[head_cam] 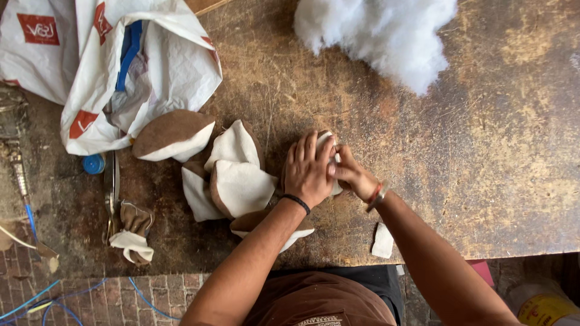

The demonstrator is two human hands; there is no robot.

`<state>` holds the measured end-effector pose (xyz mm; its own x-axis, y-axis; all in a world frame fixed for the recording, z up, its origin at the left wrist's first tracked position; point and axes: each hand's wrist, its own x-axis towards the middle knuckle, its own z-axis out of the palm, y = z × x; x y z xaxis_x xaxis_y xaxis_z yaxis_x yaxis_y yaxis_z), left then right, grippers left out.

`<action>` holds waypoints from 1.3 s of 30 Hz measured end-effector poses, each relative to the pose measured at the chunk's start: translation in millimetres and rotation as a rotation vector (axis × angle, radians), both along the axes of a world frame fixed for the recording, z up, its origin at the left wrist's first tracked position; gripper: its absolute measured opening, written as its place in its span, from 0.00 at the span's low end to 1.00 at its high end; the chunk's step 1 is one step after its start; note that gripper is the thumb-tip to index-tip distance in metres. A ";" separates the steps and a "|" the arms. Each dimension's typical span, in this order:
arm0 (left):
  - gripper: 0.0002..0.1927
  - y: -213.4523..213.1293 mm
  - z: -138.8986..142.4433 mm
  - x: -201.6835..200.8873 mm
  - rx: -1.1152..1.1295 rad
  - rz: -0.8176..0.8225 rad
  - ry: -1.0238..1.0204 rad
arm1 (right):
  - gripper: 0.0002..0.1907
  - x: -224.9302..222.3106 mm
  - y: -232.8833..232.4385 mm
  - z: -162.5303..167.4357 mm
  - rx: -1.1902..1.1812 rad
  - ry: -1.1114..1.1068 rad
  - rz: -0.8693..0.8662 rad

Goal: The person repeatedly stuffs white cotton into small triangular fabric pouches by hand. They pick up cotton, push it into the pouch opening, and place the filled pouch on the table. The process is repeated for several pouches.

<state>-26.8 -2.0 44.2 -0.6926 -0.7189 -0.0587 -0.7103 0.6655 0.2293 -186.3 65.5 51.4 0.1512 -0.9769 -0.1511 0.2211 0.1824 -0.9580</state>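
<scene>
My left hand (pixel 308 168) lies flat over a stuffed brown and white fabric piece (pixel 326 140) on the worn wooden table (pixel 483 151). A black band circles its wrist. My right hand (pixel 352 174) pinches the white edge of that same piece from the right side; it wears a red and silver bracelet. Most of the piece is hidden under my left palm. A heap of similar stuffed brown and white pieces (pixel 235 175) lies just to the left of my hands.
A pile of white fibre stuffing (pixel 386 33) sits at the far edge. A white plastic bag (pixel 115 66) lies at the left. Scissors (pixel 112 187), a blue cap (pixel 93 163), an unstuffed fabric piece (pixel 134 232) and a white scrap (pixel 383 240) lie nearby.
</scene>
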 end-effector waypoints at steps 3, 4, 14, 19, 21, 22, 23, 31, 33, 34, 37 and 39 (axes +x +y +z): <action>0.35 -4.1 7.2 2.6 -0.020 -0.031 0.049 | 0.38 -8.3 -3.0 2.2 0.502 -0.188 0.024; 0.35 -6.0 10.9 5.6 -0.025 -0.042 0.090 | 0.40 -12.6 0.8 5.4 0.489 -0.046 -0.016; 0.52 12.2 20.3 9.5 0.135 0.286 0.208 | 0.39 -0.3 4.1 -24.2 0.647 -0.212 0.138; 0.52 -3.8 20.5 17.8 0.268 0.170 0.023 | 0.37 -10.3 9.5 -22.9 0.717 -0.338 0.166; 0.48 0.8 24.3 27.8 0.073 0.183 0.175 | 0.29 -9.7 26.9 -6.0 0.708 -0.088 -0.006; 0.46 6.0 25.5 32.7 -0.023 0.191 0.248 | 0.28 -7.3 32.6 1.9 0.673 -0.052 -0.066; 0.45 13.2 25.6 37.7 0.021 0.182 0.278 | 0.27 -5.4 38.1 9.4 0.639 -0.020 -0.129; 0.39 4.7 0.9 28.9 0.240 0.084 0.133 | 0.27 24.1 9.1 9.4 0.794 0.041 0.100; 0.39 -4.5 10.6 33.1 0.286 0.068 0.281 | 0.26 22.9 11.4 12.1 0.857 0.018 0.011; 0.39 -8.1 19.3 37.1 0.307 0.058 0.356 | 0.24 18.5 17.8 17.7 0.767 -0.110 -0.037; 0.42 -13.6 56.7 66.8 0.826 0.215 0.776 | 0.22 5.4 38.1 46.2 0.639 -0.446 -0.219; 0.51 -1.4 79.5 72.4 0.915 0.059 0.928 | 0.21 -8.0 50.7 74.5 0.759 -0.617 -0.397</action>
